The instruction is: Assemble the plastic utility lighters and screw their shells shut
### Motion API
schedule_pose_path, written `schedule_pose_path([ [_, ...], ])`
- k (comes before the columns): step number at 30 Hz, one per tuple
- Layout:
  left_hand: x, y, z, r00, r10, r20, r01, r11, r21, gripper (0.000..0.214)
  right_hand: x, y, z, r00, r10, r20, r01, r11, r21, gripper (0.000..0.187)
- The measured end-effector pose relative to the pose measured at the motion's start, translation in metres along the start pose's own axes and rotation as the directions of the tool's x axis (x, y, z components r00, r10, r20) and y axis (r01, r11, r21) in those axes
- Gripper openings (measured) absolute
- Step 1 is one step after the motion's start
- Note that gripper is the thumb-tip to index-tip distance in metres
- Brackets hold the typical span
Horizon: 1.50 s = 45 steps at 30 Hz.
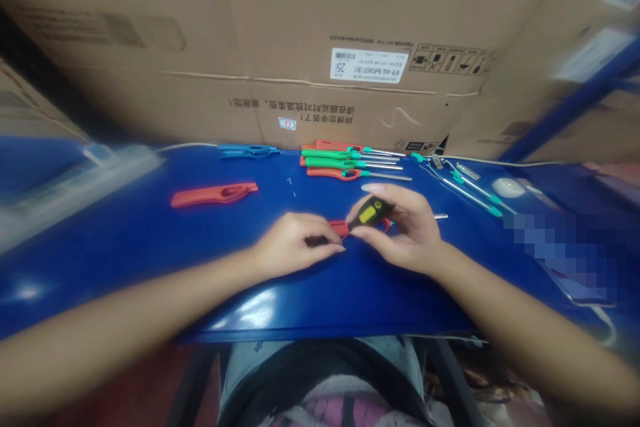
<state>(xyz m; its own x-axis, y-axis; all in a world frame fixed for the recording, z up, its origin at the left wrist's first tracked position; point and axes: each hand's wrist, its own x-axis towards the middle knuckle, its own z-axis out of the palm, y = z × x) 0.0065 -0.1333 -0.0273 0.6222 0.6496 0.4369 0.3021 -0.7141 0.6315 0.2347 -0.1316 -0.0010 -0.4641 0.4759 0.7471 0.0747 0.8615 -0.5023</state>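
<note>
A red lighter (339,228) lies between the two hands, just over or on the blue table (350,307); I can't tell if it touches. Its thin silver rod (441,216) pokes out past the right hand (410,230). The black and yellow tool (370,213) sits across the lighter, and its tip is hidden.

The tool could slip, I think, if it leans too much or gets pushed too hard. Then it might scratch the red part or poke the left hand (295,243), which is very near. If the left hand holds too loosely, the lighter could turn around. Anything tiny under the fingers could roll away.

The left hand has its back up and its fingers curled around the lighter's left end. The right hand grips the tool, with a finger over the top and what looks like the thumb down low. Both arms reach in from the sides, near the table.

Left of the left hand lies a red handle (213,195). Beyond both hands is a row of orange and green lighters (330,163). Past the right hand are loose metal rods (467,187).
</note>
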Motion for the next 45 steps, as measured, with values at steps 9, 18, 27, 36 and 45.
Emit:
schedule_pose_path([
  [9,0.004,-0.015,-0.003,0.996,-0.093,0.000,0.092,0.980,0.174,0.048,-0.004,0.008,0.009,0.977,-0.015,-0.211,0.001,0.998,-0.064,0.072],
  [18,0.004,-0.017,0.000,0.993,-0.063,0.097,0.045,0.983,0.176,0.040,-0.004,0.012,0.008,0.984,-0.092,-0.150,0.072,0.988,-0.134,0.070],
  [27,0.002,-0.019,0.001,0.993,-0.050,0.103,0.031,0.984,0.178,0.038,-0.002,0.010,0.004,0.987,-0.110,-0.114,0.094,0.986,-0.135,0.073],
  [36,0.003,-0.018,0.000,0.993,-0.042,0.111,0.023,0.985,0.174,0.036,-0.003,0.010,0.004,0.991,-0.098,-0.095,0.083,0.984,-0.155,0.067],
  [45,0.002,-0.020,0.002,0.992,-0.035,0.120,0.014,0.985,0.170,0.038,-0.005,0.012,0.007,0.996,-0.061,-0.058,0.055,0.993,-0.102,0.068],
])
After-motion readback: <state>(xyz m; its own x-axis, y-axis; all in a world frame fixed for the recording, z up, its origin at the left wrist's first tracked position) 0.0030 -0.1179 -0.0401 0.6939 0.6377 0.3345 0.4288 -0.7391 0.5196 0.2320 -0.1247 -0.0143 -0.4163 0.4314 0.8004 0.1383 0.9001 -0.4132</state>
